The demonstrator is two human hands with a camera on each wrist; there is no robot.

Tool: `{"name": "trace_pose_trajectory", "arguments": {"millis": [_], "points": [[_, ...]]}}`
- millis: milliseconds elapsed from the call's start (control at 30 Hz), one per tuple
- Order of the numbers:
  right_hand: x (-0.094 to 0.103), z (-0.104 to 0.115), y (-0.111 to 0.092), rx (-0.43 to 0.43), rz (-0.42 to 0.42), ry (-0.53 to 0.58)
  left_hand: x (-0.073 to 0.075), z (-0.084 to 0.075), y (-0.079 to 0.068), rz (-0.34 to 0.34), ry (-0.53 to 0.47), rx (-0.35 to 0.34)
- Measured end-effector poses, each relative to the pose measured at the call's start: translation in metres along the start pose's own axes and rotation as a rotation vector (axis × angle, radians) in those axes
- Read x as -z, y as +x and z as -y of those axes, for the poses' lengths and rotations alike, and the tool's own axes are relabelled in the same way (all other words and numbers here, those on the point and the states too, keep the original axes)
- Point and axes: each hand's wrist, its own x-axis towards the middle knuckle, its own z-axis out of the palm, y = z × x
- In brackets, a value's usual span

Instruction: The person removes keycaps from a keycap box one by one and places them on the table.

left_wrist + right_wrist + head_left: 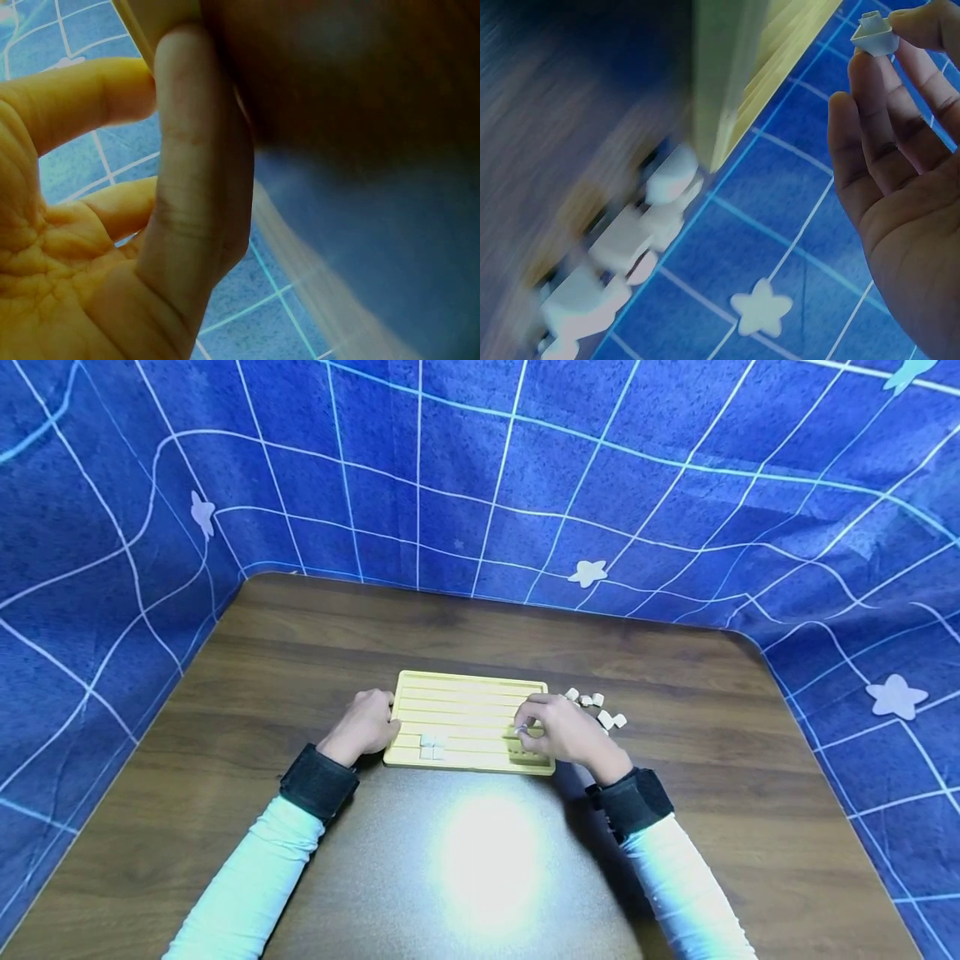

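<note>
A yellow ridged tray (465,710) lies on the table, with a few pale keycaps (432,747) in its lower left rows. At the tray's left edge, my left hand (365,724) holds on with thumb and fingers; the left wrist view shows its fingertips against the tray's edge (139,30). Above the tray's right part, my right hand (562,732) pinches a white keycap (875,36) between thumb and fingertip. That keycap's hollow underside and stem show in the right wrist view.
Several loose white keycaps (605,719) lie on the wooden table (697,735) just right of the tray, near the right hand. A blue cloth (465,468) with white lines and stars hangs round the table's back and sides.
</note>
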Motion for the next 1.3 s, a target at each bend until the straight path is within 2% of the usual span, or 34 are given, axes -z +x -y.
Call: {"name": "trace_pose_trajectory", "arguments": {"millis": [200, 367, 633, 1300], "points": [[0.006, -0.014, -0.016, -0.027, -0.027, -0.032, 0.000, 0.001, 0.001, 0.022, 0.008, 0.007], [0.008, -0.026, -0.030, -0.039, -0.051, -0.054, 0.001, 0.000, 0.001, -0.002, 0.005, -0.007], [0.007, -0.039, -0.047, -0.079, -0.036, -0.073, 0.001, 0.000, 0.002, 0.004, 0.001, 0.002], [0.010, -0.050, -0.056, -0.170, 0.032, -0.108, 0.000, 0.000, 0.002, 0.010, 0.002, 0.007]]}}
